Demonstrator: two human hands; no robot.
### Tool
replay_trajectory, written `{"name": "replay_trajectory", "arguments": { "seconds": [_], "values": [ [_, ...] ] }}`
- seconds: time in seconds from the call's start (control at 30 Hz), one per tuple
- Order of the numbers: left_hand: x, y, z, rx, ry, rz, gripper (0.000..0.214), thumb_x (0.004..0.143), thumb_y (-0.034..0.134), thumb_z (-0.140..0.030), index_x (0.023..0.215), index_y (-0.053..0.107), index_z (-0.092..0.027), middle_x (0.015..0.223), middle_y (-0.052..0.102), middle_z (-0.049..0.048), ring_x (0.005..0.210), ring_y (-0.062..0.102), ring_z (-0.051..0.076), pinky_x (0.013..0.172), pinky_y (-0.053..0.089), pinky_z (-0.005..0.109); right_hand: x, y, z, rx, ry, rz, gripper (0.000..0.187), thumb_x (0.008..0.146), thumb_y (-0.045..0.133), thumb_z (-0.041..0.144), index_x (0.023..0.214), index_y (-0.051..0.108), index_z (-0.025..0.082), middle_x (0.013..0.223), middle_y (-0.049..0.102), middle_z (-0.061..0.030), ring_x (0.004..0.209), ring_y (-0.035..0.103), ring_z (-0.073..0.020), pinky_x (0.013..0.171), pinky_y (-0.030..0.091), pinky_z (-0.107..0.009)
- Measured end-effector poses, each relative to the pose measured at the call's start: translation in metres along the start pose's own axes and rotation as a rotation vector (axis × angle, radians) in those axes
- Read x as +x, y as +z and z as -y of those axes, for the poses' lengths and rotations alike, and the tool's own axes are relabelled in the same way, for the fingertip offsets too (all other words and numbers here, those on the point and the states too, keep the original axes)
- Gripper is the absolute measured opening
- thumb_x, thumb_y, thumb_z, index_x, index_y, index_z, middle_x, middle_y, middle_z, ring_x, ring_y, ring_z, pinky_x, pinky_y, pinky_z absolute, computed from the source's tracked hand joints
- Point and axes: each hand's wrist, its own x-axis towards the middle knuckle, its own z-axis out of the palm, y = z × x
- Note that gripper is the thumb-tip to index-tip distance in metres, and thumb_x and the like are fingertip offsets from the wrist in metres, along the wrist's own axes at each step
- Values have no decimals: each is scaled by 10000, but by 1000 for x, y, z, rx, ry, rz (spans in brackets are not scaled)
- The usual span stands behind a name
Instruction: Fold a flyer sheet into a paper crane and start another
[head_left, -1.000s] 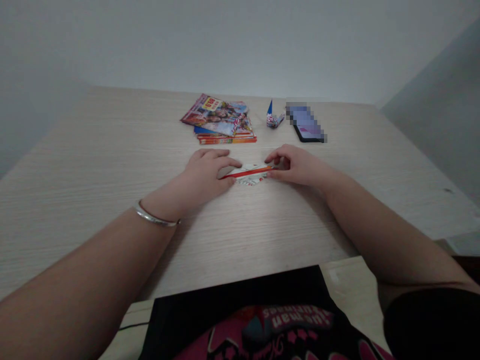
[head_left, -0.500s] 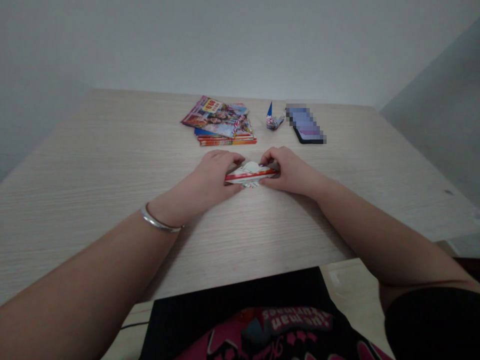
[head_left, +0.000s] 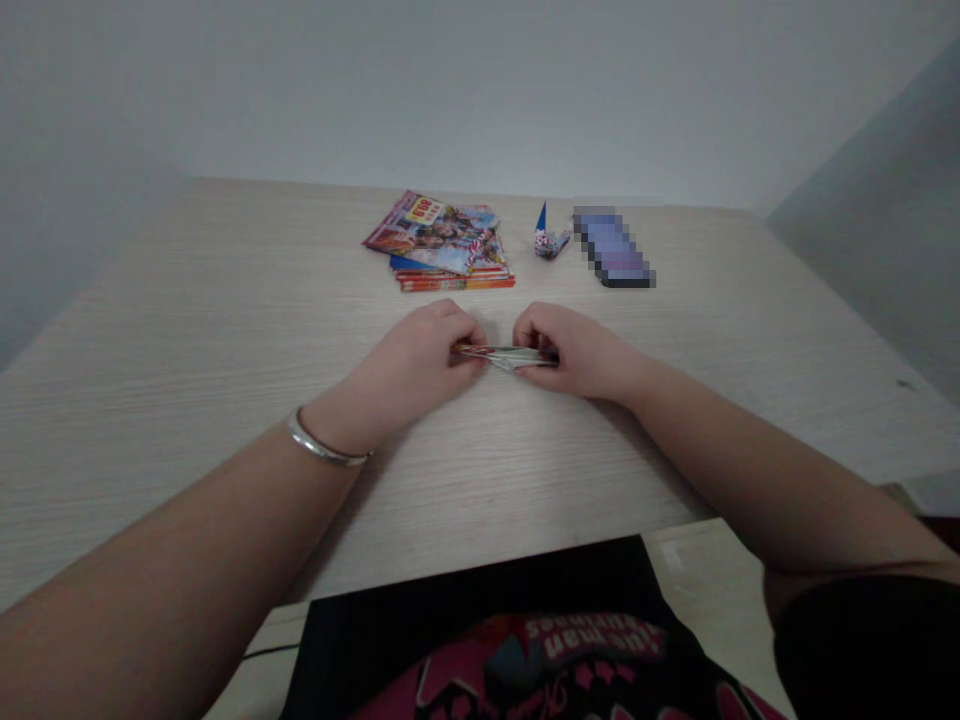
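Observation:
A small folded piece of paper (head_left: 510, 357), whitish with some red, is held edge-on between my two hands just above or on the table. My left hand (head_left: 435, 345), with a silver bangle at the wrist, pinches its left end between thumb and fingers. At the right end, my right hand (head_left: 574, 345) grips it the same way, fingers curled behind and thumb in front. Fingers cover both ends of the paper, and its far side is hidden.
Beyond my hands lies a stack of colourful printed leaflets (head_left: 442, 240). To its right stands a folded paper figure (head_left: 551, 240) with a blue pointed tip, beside a phone (head_left: 615, 250) with a blurred screen. The pale wooden table (head_left: 247, 270) meets a wall at the back.
The paper has closed up flatter: its broad white face and red stripe showed before, and now mostly a thin edge shows. Both hands stay in nearly the same place.

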Motion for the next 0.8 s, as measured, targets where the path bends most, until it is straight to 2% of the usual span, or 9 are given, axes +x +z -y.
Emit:
{"name": "replay_trajectory", "arguments": {
  "seconds": [0.13,0.2,0.27,0.4,0.5,0.6,0.7,0.8],
  "values": [
    [0,1,3,132,32,6,101,835,586,-191,851,686,-184,938,675,98,951,629,268,894,519,404,0,0,-1,-21,-89,8,165,800,647,280,909,537,223,903,611,-29,762,530,-164,729,427,-310],
    [0,2,3,175,42,3,136,850,579,-190,882,710,-176,975,682,114,969,634,282,900,522,419,0,0,-1,-46,-142,20,106,823,613,266,894,546,223,902,623,-40,807,553,-183,772,443,-326],
    [0,3,3,187,54,-13,190,877,562,-198,956,733,-167,1020,691,126,1000,639,291,918,524,427,1,0,-1,-118,-183,14,30,846,569,220,875,562,222,909,638,-54,879,573,-208,828,448,-342],
    [0,2,-2,204,116,-45,253,922,581,-254,1092,736,-149,1085,710,138,1025,644,295,943,521,436,2,0,2,-318,-179,-33,101,858,547,160,901,631,196,976,679,-100,971,593,-248,868,441,-365],
    [1,-1,-9,256,175,21,254,953,593,-290,1093,750,-147,1096,733,136,1015,649,298,960,515,457,3,-1,4,-396,-145,-1,135,854,564,143,924,675,177,995,701,-119,963,603,-261,862,437,-376],
    [2,-5,-14,310,194,99,241,983,558,-235,1069,767,-151,1087,752,124,1006,661,286,966,517,453,3,-4,3,-366,-121,32,152,869,583,135,949,704,180,989,721,-104,969,614,-251,885,442,-367],
    [3,-6,-16,325,180,157,266,994,518,-144,1055,777,-144,1109,752,124,1021,673,270,976,524,427,2,-7,1,-333,-154,65,153,933,590,184,955,742,181,1004,751,-100,964,635,-239,898,454,-364],
    [2,-6,-19,341,181,203,283,1011,506,-127,1093,776,-148,1135,746,128,1065,673,271,992,523,414,0,-11,0,-367,-201,86,189,969,616,247,976,787,167,1046,780,-120,971,659,-250,905,468,-384]
  ]
}}
